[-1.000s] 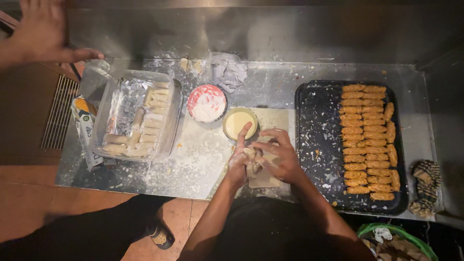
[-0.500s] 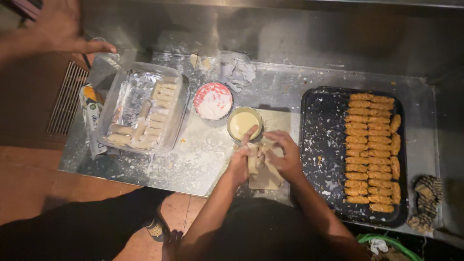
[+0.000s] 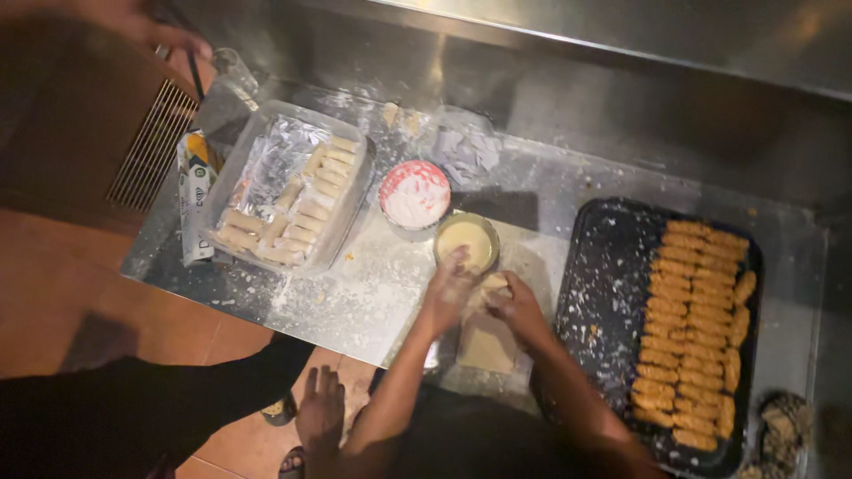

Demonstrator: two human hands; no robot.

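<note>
Both hands down on one pale wrapper sheet (image 3: pixel 486 341) at the near edge of the table (image 3: pixel 355 302). Left hand (image 3: pixel 446 293) with a narrow grip, fingertips pinched on the sheet's top corner just below the small bowl of yellowish paste (image 3: pixel 467 241). Right hand (image 3: pixel 517 306) curled over the folded end, holding it down. Half a second back, more bunched and twisted between the hands; now flatter, its lower half spread toward the body. Judged from that: folding in progress, roll not yet closed.

Further out: a red-rimmed bowl of white flour (image 3: pixel 414 193) beside the paste bowl. To the left, a clear container lined with foil (image 3: pixel 288 191) with pale uncooked rolls in rows. To the right, a dark tray (image 3: pixel 612 302) with two columns of golden crumbed sticks (image 3: pixel 697 328). Another person's hand (image 3: pixel 151 27) at the upper left, shifted since earlier.

Metal table dusted with flour, steel backsplash behind, reddish floor tiles below, dim light throughout.
</note>
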